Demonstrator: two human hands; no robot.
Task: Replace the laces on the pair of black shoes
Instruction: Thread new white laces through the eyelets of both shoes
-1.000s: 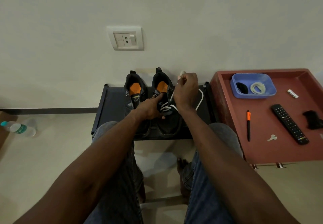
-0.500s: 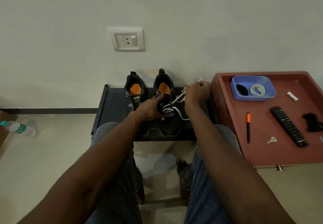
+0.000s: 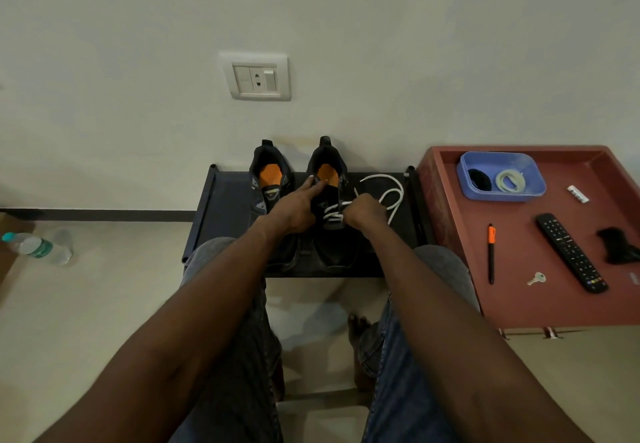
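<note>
Two shoes [image 3: 273,179] [image 3: 329,179] stand on one rack [image 3: 225,207]. One white lace [image 3: 384,193] is in the right shoe. One tray [image 3: 519,304] carries one tub [image 3: 533,193], one pen [image 3: 491,252], one key [image 3: 536,278], one remote [image 3: 571,252]. The tub holds one coiled lace [image 3: 509,181]. One bottle [image 3: 36,248] lies on the floor. One socket [image 3: 256,77] is on the wall. Two hands [image 3: 294,210] [image 3: 363,210].

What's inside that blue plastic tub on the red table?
The blue plastic tub holds a coiled pale lace and, beside it, a black bundle, too dark to identify. Whatever lies beneath them is hidden.
</note>
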